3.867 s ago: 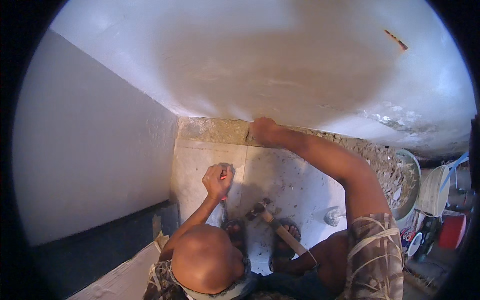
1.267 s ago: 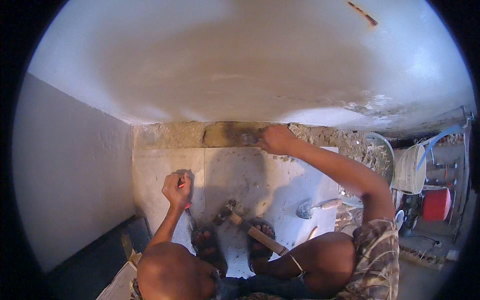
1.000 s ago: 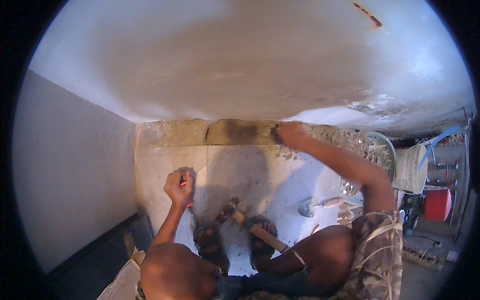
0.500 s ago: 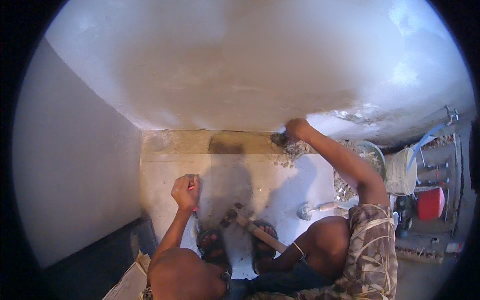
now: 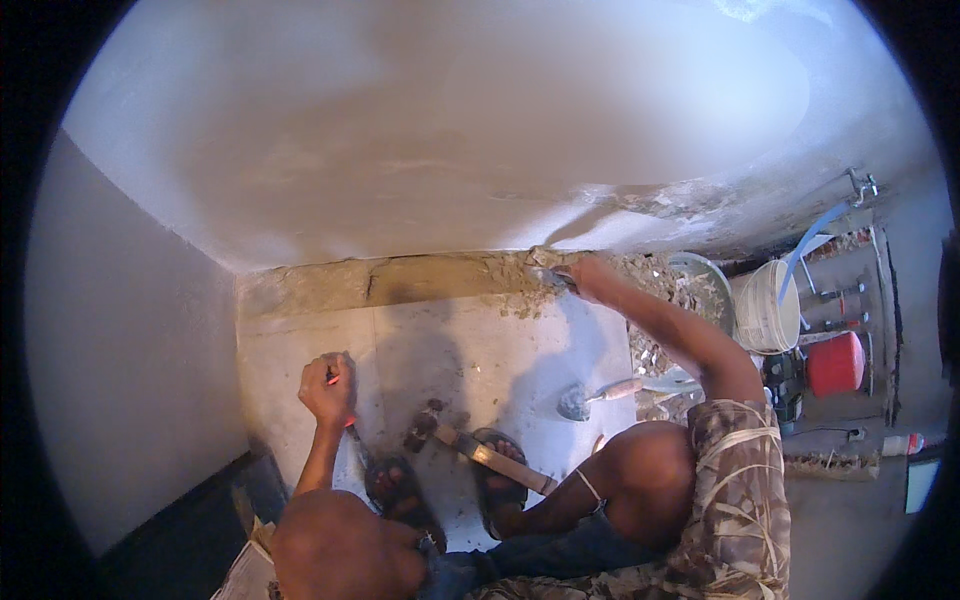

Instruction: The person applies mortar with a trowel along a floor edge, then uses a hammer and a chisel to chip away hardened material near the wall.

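Observation:
My right hand [image 5: 597, 280] is closed round the handle of a small trowel [image 5: 552, 272]. Its blade is at the foot of the wall, with a lump of wet mortar [image 5: 538, 256] at the tip. A strip of brownish mortar [image 5: 430, 280] runs along the wall base to the left. My left hand [image 5: 326, 388] is closed on a slim red-handled tool [image 5: 351, 421], held above the pale floor slab; its kind is not clear. Between my sandalled feet lies a hammer [image 5: 480, 452] with a wooden handle. A second trowel [image 5: 590, 398], its blade grey with mortar, rests to the right.
Rubble [image 5: 655, 275] lies along the wall at right, beside a round basin [image 5: 708, 280]. Past it stand a white bucket [image 5: 768, 310] with a blue hose [image 5: 812, 245] and a red container [image 5: 836, 362]. A tap [image 5: 862, 187] juts from the wall. A grey wall [image 5: 140, 330] closes the left side.
The view has shifted, so the scene sits further left. My right hand has turned, and the trowel blade now shows with mortar at the wall base. My left hand keeps its grip.

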